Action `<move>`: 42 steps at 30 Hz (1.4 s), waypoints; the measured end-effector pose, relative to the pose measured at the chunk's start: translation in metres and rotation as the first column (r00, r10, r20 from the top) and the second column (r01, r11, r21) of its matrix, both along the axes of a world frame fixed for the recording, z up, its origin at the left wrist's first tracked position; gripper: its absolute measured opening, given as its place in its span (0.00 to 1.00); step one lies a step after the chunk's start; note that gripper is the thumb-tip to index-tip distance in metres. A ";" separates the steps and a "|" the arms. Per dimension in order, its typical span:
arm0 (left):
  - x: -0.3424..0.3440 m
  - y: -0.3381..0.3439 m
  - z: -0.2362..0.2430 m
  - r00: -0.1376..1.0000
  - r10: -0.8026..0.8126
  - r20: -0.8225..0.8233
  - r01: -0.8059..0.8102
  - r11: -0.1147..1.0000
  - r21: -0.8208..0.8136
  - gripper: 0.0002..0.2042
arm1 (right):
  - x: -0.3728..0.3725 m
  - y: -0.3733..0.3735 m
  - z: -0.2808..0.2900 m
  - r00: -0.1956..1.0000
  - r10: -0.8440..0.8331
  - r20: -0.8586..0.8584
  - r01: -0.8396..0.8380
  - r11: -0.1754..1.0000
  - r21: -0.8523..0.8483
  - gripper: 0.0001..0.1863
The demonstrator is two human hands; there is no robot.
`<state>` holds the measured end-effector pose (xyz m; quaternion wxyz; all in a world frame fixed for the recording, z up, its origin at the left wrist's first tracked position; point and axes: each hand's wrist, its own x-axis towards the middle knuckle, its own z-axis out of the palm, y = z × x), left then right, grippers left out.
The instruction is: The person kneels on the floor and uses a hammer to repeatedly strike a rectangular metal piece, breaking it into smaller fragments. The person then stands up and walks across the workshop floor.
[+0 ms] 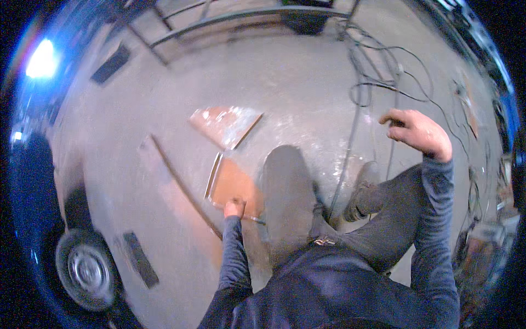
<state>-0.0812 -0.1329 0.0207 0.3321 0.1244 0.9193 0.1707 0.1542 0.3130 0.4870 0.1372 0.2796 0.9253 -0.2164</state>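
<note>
My left hand (pixel 234 208) is closed on the near edge of a rust-brown metal plate (pixel 234 180). The plate has a raised, bent edge along its left side and lies beside my left knee, which covers part of its right side. Just beyond it, a roughly triangular piece of sheet metal (pixel 227 125) with rusty and shiny patches rests on the floor. My right hand (pixel 419 132) is raised out to the right, above my bent right leg. Its fingers are loosely bent and apart from the thumb, and nothing shows between them.
A long thin metal strip (pixel 183 185) lies slantwise left of the plate. Dark flat pieces (pixel 141 260) and a vehicle wheel (pixel 87 268) are at the left. Black cables (pixel 378 82) coil at the far right. A metal frame (pixel 246 19) stands at the back.
</note>
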 end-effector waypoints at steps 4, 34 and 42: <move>-0.007 0.014 -0.070 0.915 -0.385 -0.117 0.363 0.916 -0.171 0.30 | 0.045 0.022 0.001 0.945 -0.129 -0.301 0.165 0.982 0.096 0.20; 0.042 0.085 -0.040 0.998 0.063 -0.024 -0.067 0.966 -0.249 0.27 | 0.073 -0.058 -0.058 0.969 0.124 -0.215 -0.184 0.941 -0.286 0.21; 0.038 0.130 -0.024 0.999 -0.042 0.016 0.045 0.958 -0.284 0.27 | 0.061 -0.033 -0.068 0.974 0.191 -0.124 -0.215 0.949 -0.231 0.16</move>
